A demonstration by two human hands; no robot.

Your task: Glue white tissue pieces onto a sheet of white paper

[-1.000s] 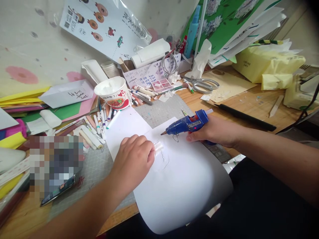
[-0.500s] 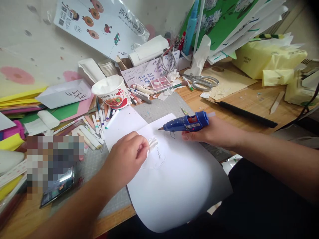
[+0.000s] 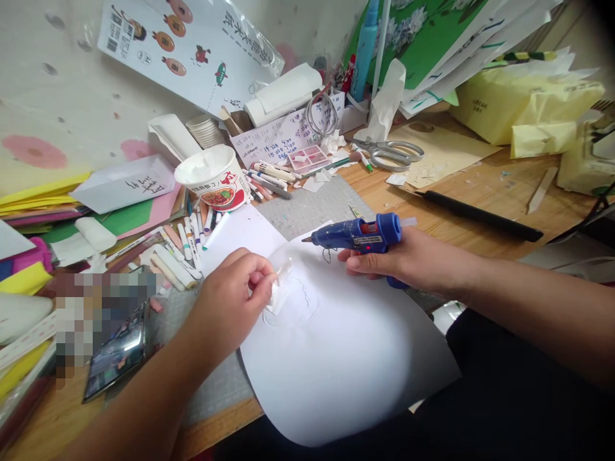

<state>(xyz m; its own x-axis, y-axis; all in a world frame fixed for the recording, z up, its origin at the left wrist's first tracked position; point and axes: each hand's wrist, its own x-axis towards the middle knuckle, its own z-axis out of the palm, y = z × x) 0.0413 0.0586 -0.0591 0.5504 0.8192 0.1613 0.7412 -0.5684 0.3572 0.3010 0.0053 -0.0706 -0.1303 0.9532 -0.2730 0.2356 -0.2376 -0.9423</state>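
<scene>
Pinched in the fingertips of my left hand (image 3: 240, 298) is a small crumpled piece of white paper (image 3: 280, 288), possibly tissue. It is over a large white sheet of paper (image 3: 346, 358) with a thin pencil outline drawn on it. My right hand (image 3: 396, 259) grips a blue hot glue gun (image 3: 355, 235) by its handle. The gun's metal nozzle points left, above the sheet and a little beyond the crumpled piece, apart from it. A clear glue stick pokes out of the gun's back, and a small red light glows on its side.
Several markers (image 3: 192, 237) and a paper bowl (image 3: 211, 176) stand behind my left hand. A phone (image 3: 118, 352) lies at the left. Scissors (image 3: 389, 153) and a black-handled tool (image 3: 480, 214) lie on the wooden desk at the back right. The sheet's near edge hangs over the desk edge.
My left hand has shifted slightly left with the crumpled paper, which is turned so more of it shows. The glue gun has moved a little left and tilted slightly.
</scene>
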